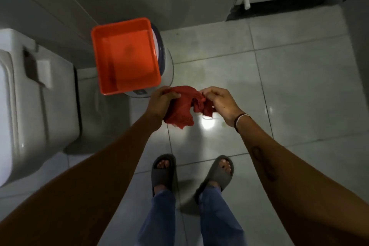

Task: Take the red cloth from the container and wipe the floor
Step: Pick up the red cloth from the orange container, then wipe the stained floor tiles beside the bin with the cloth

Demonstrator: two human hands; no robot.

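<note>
A crumpled red cloth (pixel 182 109) hangs between both hands, above the grey tiled floor (pixel 295 90). My left hand (pixel 160 102) grips its left edge and my right hand (pixel 220 104) pinches its right edge. The orange rectangular container (pixel 124 56) sits just beyond my left hand, on top of a white round bin (pixel 167 66), and nothing shows inside it.
A white toilet (pixel 26 102) stands at the left. Tiled walls close the back, with a dark gap under a door panel (pixel 289 4) at the back right. My feet in dark slippers (pixel 191 171) stand on the tiles below. A bright light reflection (pixel 207 124) shines on the floor.
</note>
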